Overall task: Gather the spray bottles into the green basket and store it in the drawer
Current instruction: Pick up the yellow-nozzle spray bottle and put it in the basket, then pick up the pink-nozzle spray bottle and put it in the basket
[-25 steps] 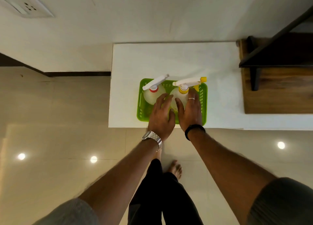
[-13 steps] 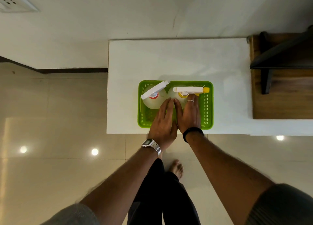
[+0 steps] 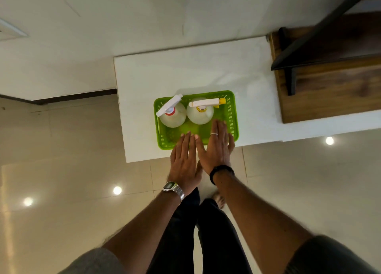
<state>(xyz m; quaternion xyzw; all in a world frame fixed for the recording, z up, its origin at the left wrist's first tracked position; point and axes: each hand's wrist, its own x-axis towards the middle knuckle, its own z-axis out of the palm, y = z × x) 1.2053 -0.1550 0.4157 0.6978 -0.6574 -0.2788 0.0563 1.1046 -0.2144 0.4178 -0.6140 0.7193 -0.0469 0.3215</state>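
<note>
Just beyond the flat, spread fingers of the left hand and right hand, which grip nothing, two spray bottles stand side by side in the green basket on the white table.

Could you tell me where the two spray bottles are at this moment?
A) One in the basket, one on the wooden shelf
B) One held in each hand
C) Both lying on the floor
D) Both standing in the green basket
D: both spray bottles, the red-collared one and the yellow-nozzled one, stand upright side by side in the green basket on the white tabletop, and neither hand holds one.
</note>
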